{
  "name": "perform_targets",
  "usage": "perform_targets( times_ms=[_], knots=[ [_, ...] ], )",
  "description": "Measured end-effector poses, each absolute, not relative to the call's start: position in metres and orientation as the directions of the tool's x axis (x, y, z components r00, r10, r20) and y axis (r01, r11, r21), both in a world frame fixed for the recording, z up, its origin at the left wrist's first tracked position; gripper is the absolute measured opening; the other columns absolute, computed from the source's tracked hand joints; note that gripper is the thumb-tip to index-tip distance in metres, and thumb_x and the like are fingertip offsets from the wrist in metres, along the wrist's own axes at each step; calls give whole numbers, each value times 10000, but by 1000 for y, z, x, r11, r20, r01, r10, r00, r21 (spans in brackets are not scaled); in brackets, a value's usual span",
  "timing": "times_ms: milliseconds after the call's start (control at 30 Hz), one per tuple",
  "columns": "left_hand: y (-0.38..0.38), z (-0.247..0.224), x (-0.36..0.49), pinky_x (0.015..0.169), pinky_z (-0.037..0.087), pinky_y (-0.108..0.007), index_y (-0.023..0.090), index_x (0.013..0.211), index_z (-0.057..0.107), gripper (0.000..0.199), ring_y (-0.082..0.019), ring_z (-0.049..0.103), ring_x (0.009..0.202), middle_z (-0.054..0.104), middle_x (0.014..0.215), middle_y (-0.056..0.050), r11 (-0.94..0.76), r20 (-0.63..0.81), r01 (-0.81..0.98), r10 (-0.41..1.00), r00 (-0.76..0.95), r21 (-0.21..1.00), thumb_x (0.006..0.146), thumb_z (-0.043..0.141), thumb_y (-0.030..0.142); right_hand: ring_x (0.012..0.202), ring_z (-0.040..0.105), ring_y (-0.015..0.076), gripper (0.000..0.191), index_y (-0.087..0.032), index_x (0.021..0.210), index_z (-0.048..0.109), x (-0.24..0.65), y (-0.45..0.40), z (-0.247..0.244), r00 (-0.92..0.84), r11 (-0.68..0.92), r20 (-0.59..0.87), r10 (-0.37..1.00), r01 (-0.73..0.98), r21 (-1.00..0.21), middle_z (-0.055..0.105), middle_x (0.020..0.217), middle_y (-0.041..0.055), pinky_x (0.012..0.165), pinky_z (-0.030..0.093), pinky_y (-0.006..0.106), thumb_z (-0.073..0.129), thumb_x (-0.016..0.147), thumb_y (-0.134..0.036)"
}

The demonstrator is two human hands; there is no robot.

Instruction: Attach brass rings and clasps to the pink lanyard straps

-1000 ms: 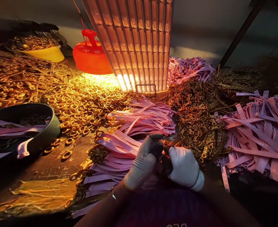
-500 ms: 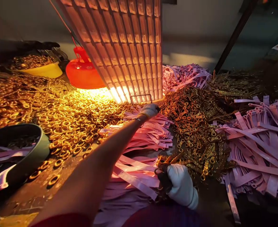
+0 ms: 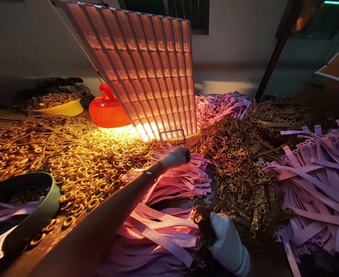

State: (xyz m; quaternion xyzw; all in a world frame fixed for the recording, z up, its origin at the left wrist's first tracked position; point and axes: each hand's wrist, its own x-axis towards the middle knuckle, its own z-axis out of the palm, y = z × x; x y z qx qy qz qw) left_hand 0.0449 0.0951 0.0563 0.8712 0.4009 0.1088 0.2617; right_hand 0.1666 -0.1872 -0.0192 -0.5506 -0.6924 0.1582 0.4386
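Observation:
My left hand (image 3: 176, 157), in a light knitted glove with dark fingertips, reaches over the far pile of pink straps (image 3: 183, 179). Its fingers are curled, and anything between them is too small to tell. Lower right, my right hand (image 3: 227, 238) wears a white glove with dark fingertips. It is closed round a bunch of brass-coloured metal pieces (image 3: 198, 217), partly hidden by the fingers. Beside it lies the near pile of pink straps (image 3: 157, 227). A heap of metal pieces with ringed ends (image 3: 244, 184) is just beyond my right hand.
Golden rings (image 3: 88, 169) spread across the left, beneath a red lamp (image 3: 108, 111). A ribbed panel (image 3: 157, 69) leans behind. A green tub (image 3: 52, 200) stands at left, a yellow bowl (image 3: 68, 108) farther back. More pink straps (image 3: 316, 184) lie at right.
The view has tilted up, so the scene sits lower. My left hand has drawn slightly back toward me over the straps. My right hand still grips the metal pieces.

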Motion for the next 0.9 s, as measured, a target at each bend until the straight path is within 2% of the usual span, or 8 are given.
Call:
perform_targets(
  times_ms=[100, 233, 333, 467, 533, 633, 733, 900],
  knots=[
    [45, 67, 24, 708, 533, -297, 126, 948, 648, 180, -154, 650, 730, 717, 864, -76, -483, -42, 530, 710, 703, 697, 890, 515, 232, 625, 595, 193, 308, -186, 1203, 659, 174, -187, -10, 78, 280, 464, 882, 706, -650, 663, 736, 47, 595, 486, 286, 530, 925, -220],
    [-32, 74, -3, 646, 514, -284, 125, 924, 629, 250, -124, 603, 625, 686, 824, -69, -85, -112, 238, 700, 706, 967, 893, 584, 368, 713, 613, 198, 235, -199, 1092, 661, 178, -183, 15, 49, 269, 451, 891, 745, -610, 670, 804, 54, 669, 478, 285, 508, 915, -169],
    [-77, 73, -14, 573, 446, -248, 143, 774, 594, 323, -100, 521, 553, 592, 652, 0, 42, -160, 198, 758, 633, 979, 874, 646, 447, 738, 612, 195, 164, -196, 970, 635, 172, -182, 29, -25, 285, 436, 900, 790, -543, 668, 830, 57, 682, 443, 282, 504, 887, -143],
    [-113, 65, -18, 491, 345, -223, 168, 752, 555, 357, -89, 421, 511, 488, 581, 48, 70, -194, 234, 800, 568, 970, 893, 608, 491, 696, 602, 200, 139, -183, 916, 610, 158, -189, 38, -137, 282, 414, 900, 907, -313, 675, 828, 67, 629, 366, 302, 536, 811, -131],
    [-122, 62, -20, 481, 307, -221, 177, 734, 540, 360, -87, 379, 509, 439, 572, 59, 16, -161, 250, 805, 571, 968, 917, 564, 486, 677, 592, 204, 115, -179, 904, 608, 153, -195, 40, -183, 274, 410, 894, 946, -176, 678, 827, 78, 604, 328, 317, 560, 803, -155],
    [-129, 60, -26, 526, 309, -228, 171, 694, 542, 355, -95, 393, 566, 463, 607, 42, -215, -40, 321, 774, 632, 922, 940, 536, 427, 634, 567, 204, 61, -188, 852, 594, 150, -201, 39, -240, 279, 401, 884, 960, -40, 658, 772, 73, 579, 288, 334, 565, 801, -170],
    [-132, 53, -33, 582, 341, -238, 161, 713, 585, 316, -111, 442, 631, 544, 673, 14, -355, -13, 389, 725, 689, 850, 945, 523, 366, 631, 568, 201, 76, -193, 840, 588, 149, -202, 29, -269, 299, 388, 882, 954, -19, 649, 744, 61, 585, 303, 331, 561, 786, -146],
    [-138, 30, -36, 541, 323, -235, 169, 708, 539, 348, -104, 385, 599, 482, 647, 30, -214, -80, 373, 769, 634, 903, 959, 483, 403, 651, 586, 221, 117, -178, 889, 604, 141, -203, 7, -191, 268, 471, 861, 958, -102, 638, 724, 64, 595, 353, 320, 585, 890, -294]
  ],
)
